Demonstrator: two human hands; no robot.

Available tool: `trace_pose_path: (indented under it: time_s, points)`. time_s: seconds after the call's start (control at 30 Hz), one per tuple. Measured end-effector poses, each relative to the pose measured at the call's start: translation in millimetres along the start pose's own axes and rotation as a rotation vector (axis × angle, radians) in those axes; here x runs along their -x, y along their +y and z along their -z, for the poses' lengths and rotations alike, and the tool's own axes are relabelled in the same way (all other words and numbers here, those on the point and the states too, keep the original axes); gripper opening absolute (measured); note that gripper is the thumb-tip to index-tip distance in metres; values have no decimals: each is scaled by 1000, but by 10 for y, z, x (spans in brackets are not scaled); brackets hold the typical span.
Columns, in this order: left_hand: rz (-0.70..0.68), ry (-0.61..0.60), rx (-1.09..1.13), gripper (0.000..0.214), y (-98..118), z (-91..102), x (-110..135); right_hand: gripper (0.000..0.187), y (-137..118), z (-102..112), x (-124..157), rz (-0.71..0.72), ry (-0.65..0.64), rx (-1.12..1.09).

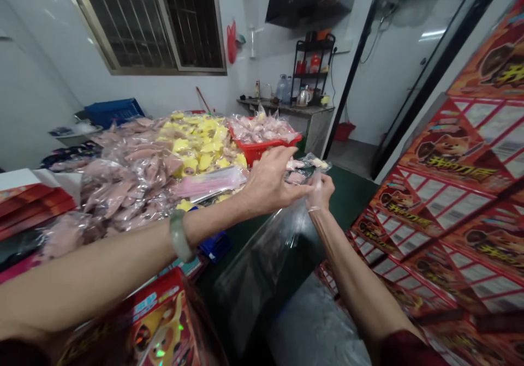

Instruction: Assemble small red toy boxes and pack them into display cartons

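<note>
Both arms reach forward over the table. My left hand (270, 183), with a pale green bangle (180, 236) on its wrist, pinches the top edge of a large clear plastic bag (262, 268). My right hand (321, 191) is closed on the same bag's mouth from the other side, and the bag hangs down between my arms. Small packets with pink and yellow contents (305, 168) lie just beyond my fingers.
A big heap of pink packets (123, 180) and yellow packets (196, 142) covers the table at left. A red basket (257, 150) of packets stands behind. Stacks of red printed boxes (454, 191) rise at right, more red boxes (164, 322) near me.
</note>
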State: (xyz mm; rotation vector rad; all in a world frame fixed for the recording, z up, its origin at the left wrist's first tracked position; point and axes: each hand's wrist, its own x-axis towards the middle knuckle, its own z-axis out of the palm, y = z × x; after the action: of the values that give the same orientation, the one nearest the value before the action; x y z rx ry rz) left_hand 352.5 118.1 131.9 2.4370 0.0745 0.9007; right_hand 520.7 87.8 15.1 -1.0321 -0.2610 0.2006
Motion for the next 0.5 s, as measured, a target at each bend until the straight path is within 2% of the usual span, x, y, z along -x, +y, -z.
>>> trace_pose_path:
  time_s: [0.03, 0.1, 0.17, 0.23, 0.3, 0.4, 0.5]
  points:
    - [119, 5, 74, 69, -19, -28, -9, 22, -113, -61, 81, 21, -39, -18]
    - [319, -103, 327, 83, -88, -55, 11, 29, -354, -147, 266, 44, -151, -55]
    - [437, -280, 630, 81, -133, -48, 77, 32, -576, -179, 455, 37, -354, -112]
    - [506, -362, 812, 71, -122, -22, 162, 30, -737, -173, 617, 26, -572, -164]
    - [573, -305, 828, 51, -60, 7, 240, 29, -819, -156, 749, 56, -686, -137]
    - [651, -178, 774, 22, 76, 39, 339, 30, -847, -149, 922, 141, -651, -12]
    - [698, -114, 783, 14, 225, 74, 461, 24, -897, -148, 1092, 183, -647, 37]
